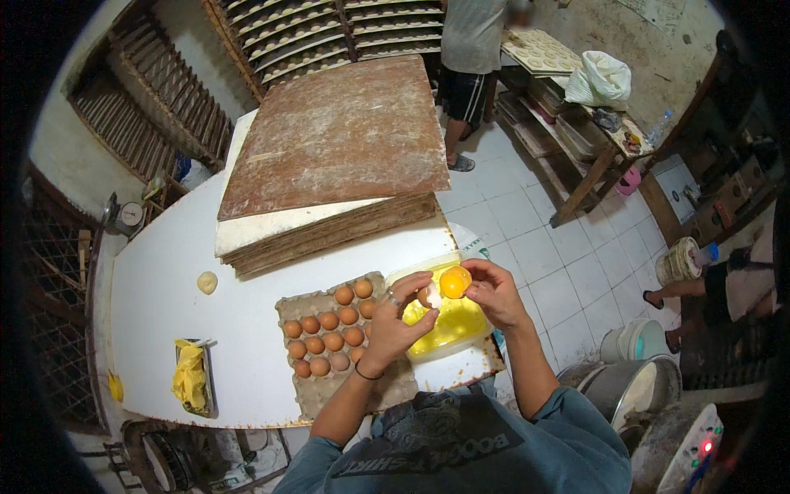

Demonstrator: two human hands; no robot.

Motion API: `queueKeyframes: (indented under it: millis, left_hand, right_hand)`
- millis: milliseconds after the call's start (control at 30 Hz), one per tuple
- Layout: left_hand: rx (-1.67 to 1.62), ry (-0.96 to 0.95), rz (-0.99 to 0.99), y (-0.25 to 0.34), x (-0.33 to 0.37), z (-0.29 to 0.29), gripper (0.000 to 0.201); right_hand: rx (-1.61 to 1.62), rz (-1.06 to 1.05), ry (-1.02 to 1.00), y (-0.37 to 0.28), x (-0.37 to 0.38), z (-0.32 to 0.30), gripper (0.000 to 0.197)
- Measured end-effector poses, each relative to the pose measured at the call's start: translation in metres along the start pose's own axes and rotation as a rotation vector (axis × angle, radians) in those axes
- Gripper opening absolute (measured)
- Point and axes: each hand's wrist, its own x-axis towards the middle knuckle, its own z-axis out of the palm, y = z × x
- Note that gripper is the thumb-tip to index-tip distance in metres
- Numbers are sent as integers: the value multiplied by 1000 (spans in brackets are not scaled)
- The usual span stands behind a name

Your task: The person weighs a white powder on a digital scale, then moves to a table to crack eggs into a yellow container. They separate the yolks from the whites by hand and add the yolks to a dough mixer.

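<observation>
Above a clear plastic tub [448,352] of yellow liquid egg, my two hands hold the parts of a cracked egg. Closed around one half of the brown eggshell [427,296] is my left hand [393,323]. Between the fingers of my right hand [495,298] sits the other half, mostly hidden, with a whole orange egg yolk [455,282] showing in it. The two halves are close together. Left of the tub, partly behind my left hand, lies a cardboard egg tray [317,399] with several brown eggs [332,342].
A stack of floury boards [329,140] covers the table's far part. On the white table [156,296] are a dough ball [207,282] and a dish of yellow fat [191,375]. One person [473,49] stands at a far bench; another [732,288] is at right. Buckets stand right.
</observation>
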Motion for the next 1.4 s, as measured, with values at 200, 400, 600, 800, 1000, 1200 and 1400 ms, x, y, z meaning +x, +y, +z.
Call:
queueKeyframes:
  millis: [200,400,600,800,1000,1200,1400]
  left_hand:
    - [46,-46,4,-5,0,3,47]
    - [-39,-40,-23,-6,0,5,46]
    - [-110,-26,1,-12,-2,6,46]
    - [-316,-11,-20,-15,-8,5,46]
    - [-486,13,-27,-12,-12,-2,47]
    - [-556,20,-36,-5,-13,-11,46]
    - [-579,10,-35,4,-13,-15,47]
  right_hand:
    - [-80,23,-4,-1,-2,1,43]
    - [-348,-52,-54,-14,-3,7,39]
    - [-517,-96,-55,-28,-2,16,39]
    - [-593,-122,-18,-35,-4,22,35]
    - [-1085,-301,-67,-52,-2,35,33]
    - [-1263,-443,-112,-68,-4,53,33]
    - [-1430,-394,-132,-62,-4,47,36]
